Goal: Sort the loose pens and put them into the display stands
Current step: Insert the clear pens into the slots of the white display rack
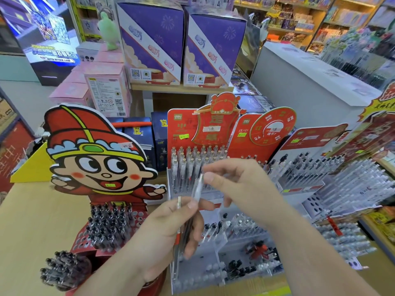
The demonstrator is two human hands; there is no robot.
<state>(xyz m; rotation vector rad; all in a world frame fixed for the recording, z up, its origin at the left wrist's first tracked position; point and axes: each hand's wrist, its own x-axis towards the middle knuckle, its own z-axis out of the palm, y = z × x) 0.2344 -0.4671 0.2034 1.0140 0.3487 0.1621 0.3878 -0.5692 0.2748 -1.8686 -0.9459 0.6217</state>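
Observation:
My left hand (171, 227) grips a small bunch of clear pens (181, 229) held upright in front of me. My right hand (233, 180) pinches one clear pen (198, 186) at its upper end, just above the bunch. Behind the hands stands a red display stand (181, 133) with a clear tiered rack full of gold-capped pens (192, 159). A cartoon-figure stand (96, 159) at the left holds several black-capped pens (109, 225). A low clear rack (235, 229) below the hands holds a few pens.
More red pen stands (310, 159) line the right side, packed with clear pens. Purple boxes (183, 43) and pink boxes (106, 90) stand behind on a wooden shelf. A white counter (310, 82) is at the right. Bare wooden tabletop (38, 221) lies at the left.

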